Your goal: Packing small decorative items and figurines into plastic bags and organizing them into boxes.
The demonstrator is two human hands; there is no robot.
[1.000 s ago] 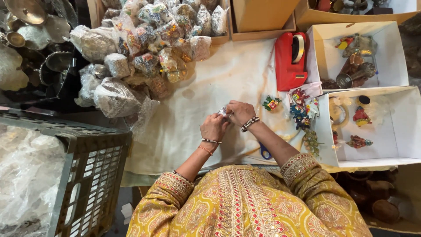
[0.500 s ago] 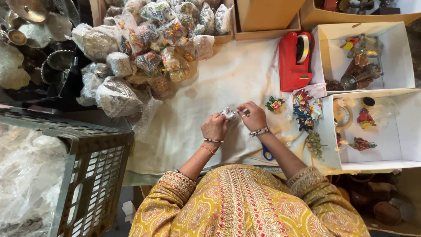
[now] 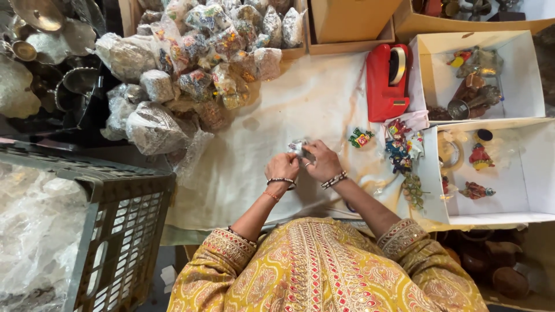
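My left hand (image 3: 282,167) and my right hand (image 3: 321,162) meet over the white cloth (image 3: 300,98) and both pinch a small packet wrapped in clear plastic (image 3: 298,147). The fingers of both hands are closed on it. A small colourful figurine (image 3: 360,138) lies just right of my right hand. Further right is a cluster of painted figurines (image 3: 400,145) at the edge of a white box.
A heap of plastic-wrapped bundles (image 3: 191,63) fills the far left of the cloth. A red tape dispenser (image 3: 386,78) stands at the back right, beside two open white boxes (image 3: 535,173) with figurines. A grey crate (image 3: 121,231) sits at near left, metal dishes (image 3: 40,34) beyond.
My right hand moved back in to the left and closed on the packet again beside the left hand. The packet shifted slightly away from me.
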